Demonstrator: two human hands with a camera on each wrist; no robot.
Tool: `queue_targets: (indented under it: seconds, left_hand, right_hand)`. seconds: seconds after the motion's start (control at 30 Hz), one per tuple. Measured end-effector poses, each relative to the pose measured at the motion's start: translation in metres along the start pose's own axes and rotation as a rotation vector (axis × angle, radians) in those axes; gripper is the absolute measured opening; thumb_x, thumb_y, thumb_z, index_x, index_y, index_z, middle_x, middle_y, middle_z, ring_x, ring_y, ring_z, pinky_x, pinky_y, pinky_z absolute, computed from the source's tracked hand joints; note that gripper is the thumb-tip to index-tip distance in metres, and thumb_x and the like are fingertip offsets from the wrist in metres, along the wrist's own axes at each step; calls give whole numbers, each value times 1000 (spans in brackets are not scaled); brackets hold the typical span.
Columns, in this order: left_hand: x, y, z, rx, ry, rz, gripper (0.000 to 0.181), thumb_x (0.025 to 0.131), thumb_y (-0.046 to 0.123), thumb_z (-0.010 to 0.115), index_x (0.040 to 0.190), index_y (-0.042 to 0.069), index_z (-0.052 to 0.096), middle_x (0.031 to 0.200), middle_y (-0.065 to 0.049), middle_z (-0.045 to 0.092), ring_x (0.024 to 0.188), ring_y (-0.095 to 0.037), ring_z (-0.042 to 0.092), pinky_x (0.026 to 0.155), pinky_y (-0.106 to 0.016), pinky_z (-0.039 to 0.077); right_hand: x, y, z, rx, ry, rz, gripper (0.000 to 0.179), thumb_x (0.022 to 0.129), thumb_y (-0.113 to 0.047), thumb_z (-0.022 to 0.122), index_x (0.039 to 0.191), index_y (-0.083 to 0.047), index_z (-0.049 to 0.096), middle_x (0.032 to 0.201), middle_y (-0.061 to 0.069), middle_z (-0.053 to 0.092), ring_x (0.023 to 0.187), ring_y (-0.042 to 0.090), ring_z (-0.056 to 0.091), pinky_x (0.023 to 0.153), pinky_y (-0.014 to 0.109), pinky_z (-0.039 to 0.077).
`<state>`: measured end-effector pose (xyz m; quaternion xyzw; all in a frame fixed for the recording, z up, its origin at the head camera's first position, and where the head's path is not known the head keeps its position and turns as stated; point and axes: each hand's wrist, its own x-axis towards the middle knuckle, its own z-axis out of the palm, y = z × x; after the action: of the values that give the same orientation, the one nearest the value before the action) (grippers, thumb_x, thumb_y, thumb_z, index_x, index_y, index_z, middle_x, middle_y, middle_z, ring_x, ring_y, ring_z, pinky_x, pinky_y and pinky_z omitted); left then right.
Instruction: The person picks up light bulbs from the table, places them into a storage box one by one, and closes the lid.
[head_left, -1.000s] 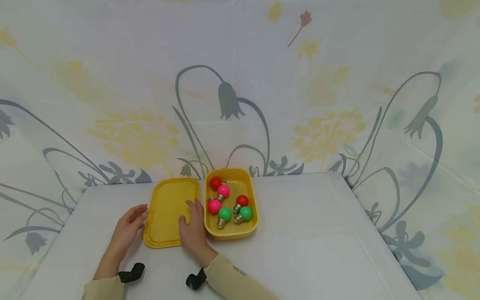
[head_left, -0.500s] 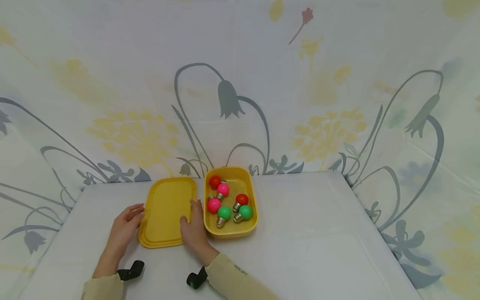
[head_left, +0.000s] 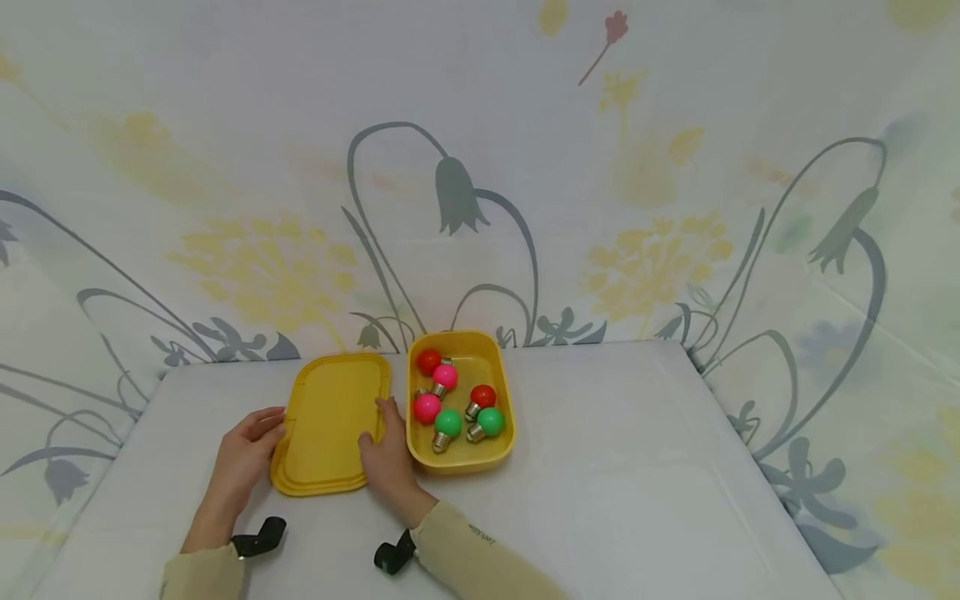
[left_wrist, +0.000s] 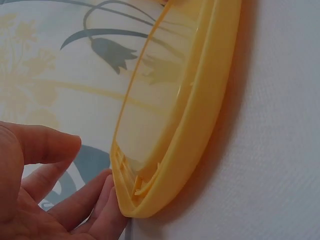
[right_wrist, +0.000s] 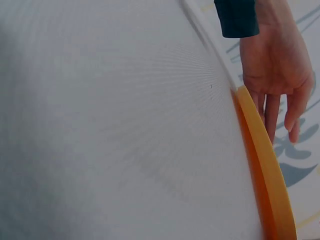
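Observation:
A flat yellow lid [head_left: 333, 421] with a raised rim lies on the white table. My left hand [head_left: 242, 457] is at its left edge; in the left wrist view, relaxed fingertips [left_wrist: 107, 192] meet the lid's corner, with the index finger held away from it. Against the right edge lies my right hand [head_left: 390, 460], fingers extended and thumb by the lid's surface. Just right of that hand stands a yellow plastic box [head_left: 467, 463]. It holds several toy light bulbs with silver screw bases, among them a red bulb [head_left: 483, 396], a pink bulb [head_left: 427, 408] and a green bulb [head_left: 448, 422].
The white table [head_left: 615, 467] extends to the right of the box. Behind it hangs a floral cloth [head_left: 637, 167], meeting the table's back edge close to the lid and box. Black wrist cameras [head_left: 258, 537] sit on both forearms.
The lid has slid a little to the left, away from the box, with the right hand along its right edge. The left fingertips now meet its left edge. Box and bulbs stay put.

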<state>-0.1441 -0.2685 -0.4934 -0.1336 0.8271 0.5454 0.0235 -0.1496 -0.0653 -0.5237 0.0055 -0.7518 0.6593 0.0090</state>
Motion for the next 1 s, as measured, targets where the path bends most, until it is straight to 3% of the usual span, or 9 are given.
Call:
queue_targets:
  seconds: [0.37,0.6,1.0]
  left_hand:
    - [-2,3,-5,-8,45,-6,45,101,7,52,145,-1,43,144,-26,45,128,-35,47,75,-4,41]
    - [0,0,-8,-9,74,-20,50,98,-3,50,147,-1,41,148,-24,42,133,-39,45,80,-11,48]
    - [2,-2,-12,-41,142,-54,51,98,-2,51,148,3,42,148,-20,44,133,-36,47,84,-16,50]
  right_hand:
    - [-1,2,1,-43,-28,-42,49,95,4,55,143,-5,49,156,13,35,144,25,33,113,40,31]
    - [-3,5,2,-60,-46,-51,52,96,9,48,147,-3,46,156,10,37,144,20,33,112,37,31]
    - [-10,-6,1,-52,-40,-98,52,95,8,50,147,4,42,156,13,35,143,21,33,111,35,32]
